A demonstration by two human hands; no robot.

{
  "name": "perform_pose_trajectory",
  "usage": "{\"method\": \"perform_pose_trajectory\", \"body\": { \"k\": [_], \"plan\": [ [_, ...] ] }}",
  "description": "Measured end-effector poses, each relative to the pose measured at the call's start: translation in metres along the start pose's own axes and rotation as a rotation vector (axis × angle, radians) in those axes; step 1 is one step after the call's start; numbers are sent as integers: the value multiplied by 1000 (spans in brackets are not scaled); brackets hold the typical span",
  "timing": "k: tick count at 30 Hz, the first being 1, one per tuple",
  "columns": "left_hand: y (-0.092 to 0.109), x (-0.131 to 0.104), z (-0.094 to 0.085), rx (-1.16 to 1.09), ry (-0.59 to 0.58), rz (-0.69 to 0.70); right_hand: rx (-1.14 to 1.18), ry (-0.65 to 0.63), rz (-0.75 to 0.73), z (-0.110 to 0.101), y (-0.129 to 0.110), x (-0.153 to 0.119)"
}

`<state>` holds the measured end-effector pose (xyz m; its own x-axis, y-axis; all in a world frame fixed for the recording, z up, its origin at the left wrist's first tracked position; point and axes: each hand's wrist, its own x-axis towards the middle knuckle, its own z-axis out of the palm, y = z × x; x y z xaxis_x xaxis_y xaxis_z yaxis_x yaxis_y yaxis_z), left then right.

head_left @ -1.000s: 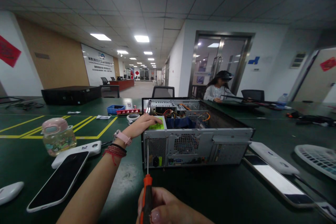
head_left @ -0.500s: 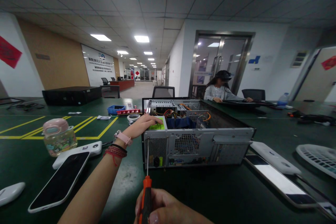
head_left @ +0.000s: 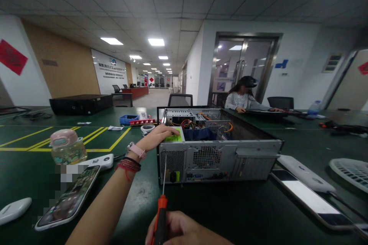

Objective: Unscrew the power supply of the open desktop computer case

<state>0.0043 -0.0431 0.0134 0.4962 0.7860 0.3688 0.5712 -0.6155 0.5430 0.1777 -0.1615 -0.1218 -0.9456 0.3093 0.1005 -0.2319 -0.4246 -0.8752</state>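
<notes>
An opened computer case lies on the green table, its vented back panel facing me. My left hand rests on the yellow-green label of the power supply at the case's left corner, fingers fairly straight and palm down. At the bottom middle, my right hand is wrapped round the orange and black handle of a screwdriver. Its long shaft points up to the top left of the back panel; whether the tip sits in a screw is too small to tell. Wires and a blue part show inside the case.
Left of my arm are a phone, a white device and a pink-lidded bottle. Another phone lies right of the case. Behind stand a blue tray and a black case. A person sits across the table.
The left phone's screen has lit up. The view has shifted slightly, so most things appear a little further right. Both hands keep about the same place at the case and screwdriver.
</notes>
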Motion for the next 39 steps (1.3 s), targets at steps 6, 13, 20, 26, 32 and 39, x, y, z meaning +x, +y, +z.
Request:
{"method": "perform_pose_trajectory", "body": {
  "k": [6,13,20,26,32,39],
  "plan": [
    [-3,1,0,6,8,15,14,6,1,3,-3,-1],
    [-5,1,1,-3,20,6,-7,3,37,3,-4,0],
    [-5,2,1,-4,18,-1,4,-11,21,4,-6,2],
    [-2,0,1,-6,9,-23,20,-15,-8,4,-3,3],
    [-4,1,1,-23,6,-23,17,-12,-23,4,-2,3],
    [-4,2,1,-27,8,-33,3,-20,-18,4,-2,3]
  ]
}}
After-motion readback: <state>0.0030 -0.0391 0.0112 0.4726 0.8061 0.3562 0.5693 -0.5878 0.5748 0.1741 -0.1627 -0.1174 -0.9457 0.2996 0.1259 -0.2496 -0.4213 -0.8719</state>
